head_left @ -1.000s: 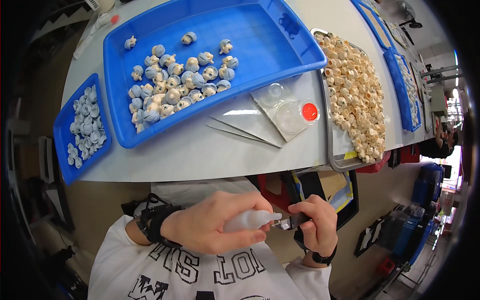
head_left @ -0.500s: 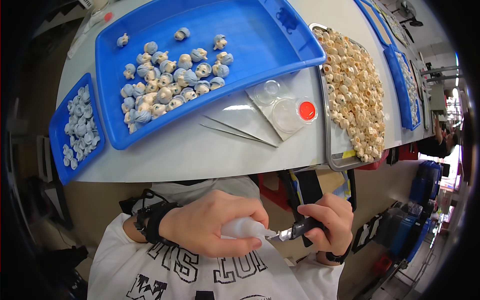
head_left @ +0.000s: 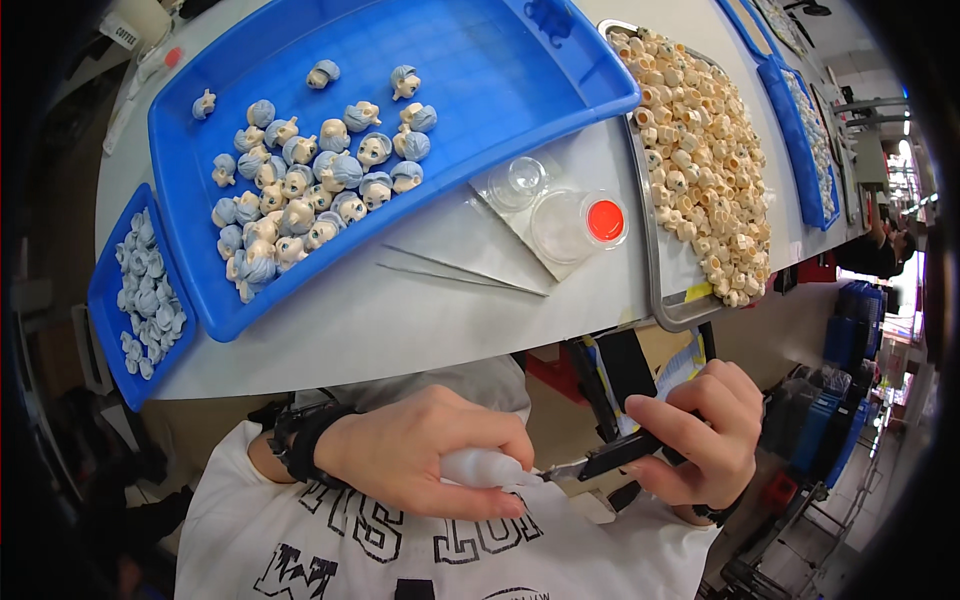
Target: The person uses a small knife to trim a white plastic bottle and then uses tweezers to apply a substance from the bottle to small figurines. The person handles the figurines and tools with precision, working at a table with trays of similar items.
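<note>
My left hand [head_left: 410,450] is closed around a small whitish squeeze bottle [head_left: 478,467], held in front of my shirt with its narrow nozzle pointing right. In my right hand [head_left: 705,435] is a black-handled utility knife [head_left: 620,455], gripped between thumb and curled fingers. Its blade [head_left: 565,471] points left, close to the nozzle's tip; whether they touch I cannot tell. Both hands are off the table's near edge. On the table beyond them lie metal tweezers [head_left: 465,275].
A large blue tray [head_left: 400,215] holds several doll heads with blue-grey hair [head_left: 340,170]. To its left, a small blue tray [head_left: 185,350] holds blue-grey hair pieces [head_left: 150,290]. Hollow beige parts [head_left: 700,160] fill a metal tray [head_left: 672,318]. Clear cups [head_left: 560,225] and a red-topped container [head_left: 605,220] stand between.
My right hand has moved right with the knife, and the handle has drawn away from the bottle. The left hand keeps its grip on the bottle. The view has shifted a little.
</note>
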Demonstrator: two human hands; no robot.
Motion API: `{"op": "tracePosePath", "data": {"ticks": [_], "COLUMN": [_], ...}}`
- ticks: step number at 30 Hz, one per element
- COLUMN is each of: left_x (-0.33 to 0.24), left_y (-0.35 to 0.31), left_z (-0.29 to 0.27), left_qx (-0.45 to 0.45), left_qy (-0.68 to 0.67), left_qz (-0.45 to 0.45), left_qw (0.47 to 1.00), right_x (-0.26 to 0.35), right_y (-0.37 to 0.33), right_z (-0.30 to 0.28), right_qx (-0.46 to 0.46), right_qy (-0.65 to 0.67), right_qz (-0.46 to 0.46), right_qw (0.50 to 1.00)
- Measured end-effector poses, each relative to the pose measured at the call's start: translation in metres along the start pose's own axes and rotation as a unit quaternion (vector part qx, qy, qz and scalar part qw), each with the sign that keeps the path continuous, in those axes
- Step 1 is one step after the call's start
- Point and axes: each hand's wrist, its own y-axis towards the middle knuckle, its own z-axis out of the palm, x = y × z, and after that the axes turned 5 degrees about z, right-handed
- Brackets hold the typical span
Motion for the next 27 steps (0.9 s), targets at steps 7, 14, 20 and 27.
{"op": "tracePosePath", "data": {"ticks": [7, 14, 20, 27], "left_x": [0.002, 0.009, 0.007, -0.005], "left_y": [-0.006, -0.011, -0.024, -0.029], "left_z": [0.002, 0.000, -0.001, 0.001], "left_qx": [-0.084, -0.130, -0.171, -0.203], "left_qy": [0.085, 0.148, 0.170, 0.213], "left_qz": [0.070, 0.129, 0.144, 0.165], "left_qw": [0.990, 0.972, 0.960, 0.941], "right_x": [0.007, 0.007, 0.017, 0.037], "right_y": [0.011, 0.012, 0.014, 0.043], "right_z": [-0.008, -0.002, 0.043, 0.115], "right_qx": [-0.006, -0.015, 0.003, -0.019], "right_qy": [-0.033, -0.021, 0.006, 0.075], "right_qz": [-0.018, -0.006, 0.159, 0.148], "right_qw": [0.999, 1.000, 0.987, 0.986]}}
